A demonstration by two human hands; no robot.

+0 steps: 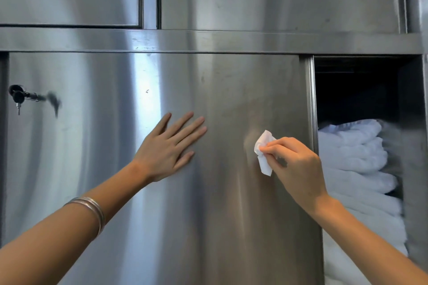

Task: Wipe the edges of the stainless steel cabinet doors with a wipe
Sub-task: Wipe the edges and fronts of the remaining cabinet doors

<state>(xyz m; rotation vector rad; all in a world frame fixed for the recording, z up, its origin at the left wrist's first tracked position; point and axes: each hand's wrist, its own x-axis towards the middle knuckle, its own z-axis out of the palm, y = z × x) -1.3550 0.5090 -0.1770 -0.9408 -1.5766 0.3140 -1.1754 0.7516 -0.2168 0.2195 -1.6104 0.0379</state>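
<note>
Step in hand: wipe pass on the sliding door [231, 215], wipe not on the edge proper. The right grip [298, 164] pinches the wipe [264, 152] between thumb and curled fingers. The wipe sticks out left of the knuckles, bunched, against or just off the door face; contact can't be confirmed. The left grip [166, 148] is released: fingers straight, palm flat on the same door, well left of the right grip. It reads as bracing the panel against sliding. The door's vertical edge [310, 99] runs just right of the right grip, partly behind the knuckles. Beyond it is an open compartment with stacked white towels [354, 152]. The horizontal rail [231, 41] sits well above both grips. A lock with keys [18, 97] is far left of the left grip, and there are bangles [92, 210] on the left forearm. Judgement: probably early in the task. The wipe is at the flat face, and nothing shows that this edge or the upper doors are done. Next move calls for shifting the right grip rightward onto the edge strip, folding the wipe over the lip, then running along it vertically with the left grip bracing the panel. Risks: the wipe is small and crumpled, so coverage may be thin unless it is refolded. The towels sit close behind the edge and could snag.
</note>
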